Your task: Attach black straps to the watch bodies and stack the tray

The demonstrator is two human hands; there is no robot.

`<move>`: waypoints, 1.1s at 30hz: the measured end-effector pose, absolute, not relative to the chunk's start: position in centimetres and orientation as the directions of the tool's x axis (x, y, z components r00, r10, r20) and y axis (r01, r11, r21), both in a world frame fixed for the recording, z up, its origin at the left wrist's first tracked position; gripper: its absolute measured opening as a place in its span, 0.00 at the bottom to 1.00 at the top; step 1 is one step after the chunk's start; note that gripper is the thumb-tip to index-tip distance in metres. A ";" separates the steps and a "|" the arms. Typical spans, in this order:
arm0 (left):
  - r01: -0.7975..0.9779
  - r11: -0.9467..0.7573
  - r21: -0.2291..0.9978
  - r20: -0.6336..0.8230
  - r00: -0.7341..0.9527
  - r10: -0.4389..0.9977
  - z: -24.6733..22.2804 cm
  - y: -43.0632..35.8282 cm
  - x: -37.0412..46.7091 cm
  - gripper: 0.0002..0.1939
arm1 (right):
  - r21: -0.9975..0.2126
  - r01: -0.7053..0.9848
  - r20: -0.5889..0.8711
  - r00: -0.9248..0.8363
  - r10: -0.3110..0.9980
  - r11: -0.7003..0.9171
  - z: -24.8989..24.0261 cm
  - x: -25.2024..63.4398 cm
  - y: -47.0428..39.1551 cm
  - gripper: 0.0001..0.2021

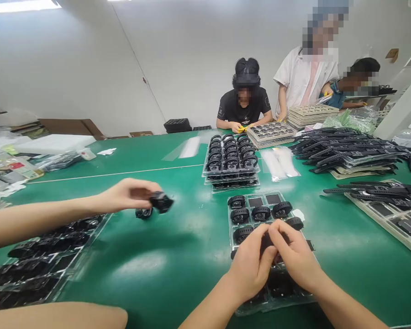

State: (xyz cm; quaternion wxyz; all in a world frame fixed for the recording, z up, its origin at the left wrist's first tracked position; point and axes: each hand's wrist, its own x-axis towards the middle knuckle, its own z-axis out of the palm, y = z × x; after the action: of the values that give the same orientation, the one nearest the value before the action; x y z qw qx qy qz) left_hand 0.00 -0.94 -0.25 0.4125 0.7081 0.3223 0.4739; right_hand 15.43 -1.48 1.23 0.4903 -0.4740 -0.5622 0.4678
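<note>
My left hand (pixel 248 260) and my right hand (pixel 291 253) meet at the front right, fingertips pinched together around a dark smartwatch (pixel 266 242) that my fingers mostly hide. Under them lies a clear plastic tray (pixel 230 233) of watch compartments. Several black smartwatches with closed, looped straps (pixel 261 213) sit in its upper rows. Two compartments along the far edge (pixel 255 201) show no strap loop. My wrists and hands cover much of the tray's middle and near rows.
A co-worker's hand (pixel 133 194) from the left carries a blurred black watch (pixel 161 202). Watch trays (pixel 85 260) stand at left; stacked trays (pixel 231 171) stand ahead. Strapped watches (pixel 356 146) pile at right beside a beige tray (pixel 373 214). Plastic sleeves (pixel 281 163) lie between. People sit and stand beyond.
</note>
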 end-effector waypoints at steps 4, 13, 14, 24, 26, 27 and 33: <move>-0.206 -0.197 0.958 0.229 0.147 0.962 -0.5 -0.8 0.2 0.18 | -0.987 -0.078 0.145 -0.101 0.984 0.137 0.7 15.0 -1.9 0.21; -0.548 0.012 0.836 0.129 0.218 0.967 0.3 -0.5 0.2 0.21 | -0.955 -0.210 0.238 -0.121 0.964 0.209 -0.6 14.0 -2.6 0.09; -0.547 0.014 0.837 0.133 0.227 0.965 0.2 -0.6 0.2 0.22 | -0.956 -0.232 0.216 -0.138 0.967 0.180 -0.4 14.0 -2.6 0.09; -0.485 -0.011 0.874 0.154 0.255 0.955 -0.2 -0.7 0.5 0.26 | -0.916 -0.379 0.203 -0.166 0.965 0.127 -0.1 13.6 -2.8 0.11; -0.450 -0.023 0.893 0.157 0.263 0.952 -0.4 -0.7 0.4 0.27 | -0.903 -0.407 0.211 -0.139 0.968 0.138 -0.1 13.4 -2.5 0.11; -0.440 -0.023 0.898 0.153 0.262 0.953 -0.5 -0.7 0.4 0.28 | -0.898 -0.416 0.214 -0.131 0.968 0.143 -0.1 13.3 -2.5 0.11; -0.402 0.027 0.915 0.101 0.293 0.951 -0.3 -0.6 0.2 0.31 | -0.904 -0.398 0.177 -0.011 0.984 0.158 -1.1 13.1 -2.6 0.12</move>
State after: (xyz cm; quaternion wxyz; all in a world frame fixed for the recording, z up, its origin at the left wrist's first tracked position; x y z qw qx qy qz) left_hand 0.22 -0.60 -0.32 0.6537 0.4680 0.2933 0.5173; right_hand 13.07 -2.62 -1.14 0.6197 -0.3321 -0.4413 0.5576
